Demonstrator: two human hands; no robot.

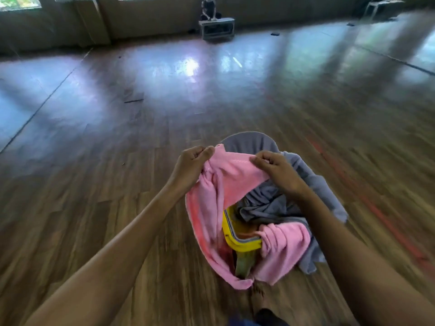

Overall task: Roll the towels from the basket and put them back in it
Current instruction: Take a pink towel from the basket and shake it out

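Note:
A yellow basket (237,243) stands on the wooden floor just in front of me, with towels spilling over its rim. My left hand (190,165) and my right hand (275,170) each pinch the top edge of a pink towel (211,208), which hangs down over the basket's left side. Grey towels (266,203) lie crumpled in the basket and drape over its far and right sides. A second fold of pink towel (284,245) hangs over the basket's near right rim. The basket's inside is mostly hidden.
Wooden floor (117,184) stretches out on all sides, shiny with window light. A low metal stand (216,28) with a seated person behind it is far off at the back wall. A red line (367,198) runs across the floor at the right.

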